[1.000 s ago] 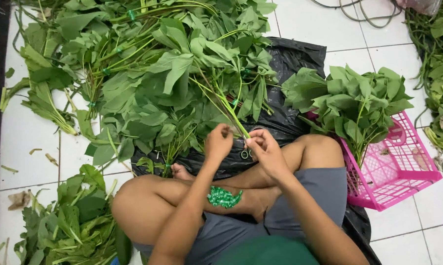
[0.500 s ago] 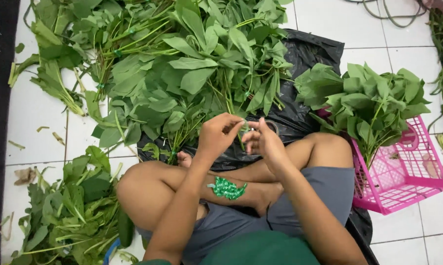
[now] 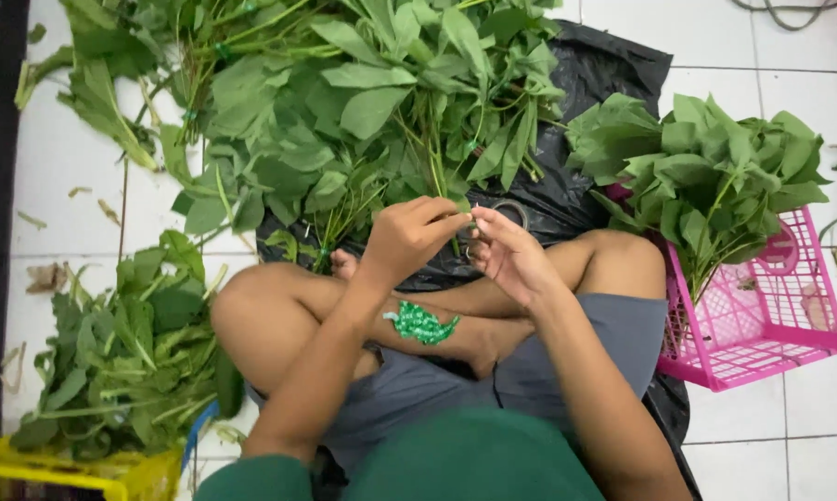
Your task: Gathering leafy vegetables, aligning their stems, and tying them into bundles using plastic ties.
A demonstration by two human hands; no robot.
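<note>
Near the floor's left edge lies a small leaf heap [image 3: 126, 357]; the big pile of greens [image 3: 344, 102] lies on black plastic [image 3: 613, 65]. The left hand [image 3: 405, 237] and right hand [image 3: 511, 255] meet fingertip to fingertip, both grips pinched on a thin green stem [image 3: 457, 237] at the pile's near edge, above green ties [image 3: 421, 324] on the leg. A pink basket [image 3: 762, 320] holds a leaf bundle [image 3: 706, 172] at right.

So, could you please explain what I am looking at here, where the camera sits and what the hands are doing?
The camera is worn on a person's head and looks straight down, so you see their own arms and crossed legs as they sit on a white tiled floor. The left hand and right hand meet in front, pinching thin green stems between the fingertips. Ahead lies a big pile of leafy greens on a black plastic sheet. A bunch of greens stands in a pink basket on the right. More greens lie at left by a yellow crate. A bundle of green ties rests on the leg.
</note>
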